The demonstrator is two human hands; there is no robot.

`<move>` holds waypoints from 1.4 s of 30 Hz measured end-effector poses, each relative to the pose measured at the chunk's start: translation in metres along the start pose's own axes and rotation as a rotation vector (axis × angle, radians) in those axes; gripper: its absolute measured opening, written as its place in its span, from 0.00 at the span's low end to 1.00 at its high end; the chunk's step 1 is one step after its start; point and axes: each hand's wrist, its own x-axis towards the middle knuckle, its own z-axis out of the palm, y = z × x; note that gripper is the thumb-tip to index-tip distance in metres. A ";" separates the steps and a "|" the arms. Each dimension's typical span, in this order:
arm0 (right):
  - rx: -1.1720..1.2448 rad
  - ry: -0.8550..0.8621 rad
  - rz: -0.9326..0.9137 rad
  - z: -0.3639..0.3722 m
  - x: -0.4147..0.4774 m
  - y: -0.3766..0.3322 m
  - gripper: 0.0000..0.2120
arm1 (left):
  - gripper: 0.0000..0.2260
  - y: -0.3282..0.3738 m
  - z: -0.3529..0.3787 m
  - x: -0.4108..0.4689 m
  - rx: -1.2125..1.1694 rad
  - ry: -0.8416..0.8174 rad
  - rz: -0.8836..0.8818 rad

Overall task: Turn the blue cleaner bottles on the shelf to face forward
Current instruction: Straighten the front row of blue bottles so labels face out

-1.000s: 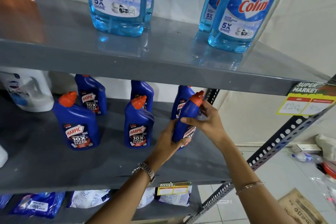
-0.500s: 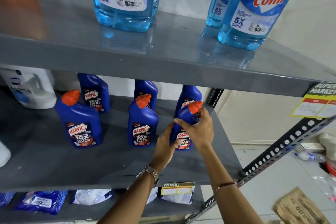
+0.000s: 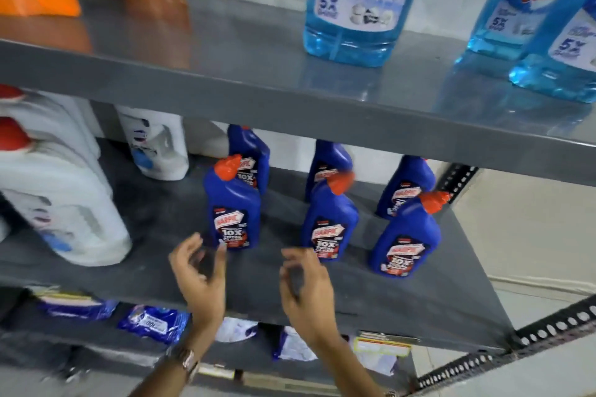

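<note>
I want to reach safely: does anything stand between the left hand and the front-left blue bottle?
Nothing visible does. The left hand hovers open just before the front-left blue bottle, with only bare shelf between them.

Grey metal shelving [image 3: 290,97], pale wall [image 3: 516,235]

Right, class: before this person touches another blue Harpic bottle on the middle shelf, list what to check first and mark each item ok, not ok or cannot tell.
1. Both hands free: left hand and right hand are open and hold nothing. Ok.
2. Front left bottle label faces forward. Ok.
3. Front middle bottle label faces forward. Ok.
4. Front right bottle label faces forward; it stands slightly tilted in this view. Ok.
5. Back row bottles labels partly hidden by the front row. Cannot tell.
6. Room to reach: middle shelf is bare in front of the bottles. Ok.
</note>
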 end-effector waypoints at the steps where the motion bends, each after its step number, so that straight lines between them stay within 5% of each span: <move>1: 0.076 -0.049 0.079 0.016 0.013 -0.005 0.14 | 0.19 -0.003 -0.005 0.015 -0.011 -0.016 -0.049; 9: 0.403 -0.133 0.385 0.069 0.095 -0.007 0.19 | 0.20 -0.018 -0.009 0.072 0.039 -0.434 -0.266; 13: 0.422 -0.192 0.359 0.071 0.094 0.001 0.12 | 0.19 -0.020 -0.010 0.078 0.099 -0.457 -0.233; 42: 0.334 -0.044 0.335 0.064 0.017 -0.023 0.14 | 0.18 -0.009 -0.057 0.053 0.078 -0.653 -0.267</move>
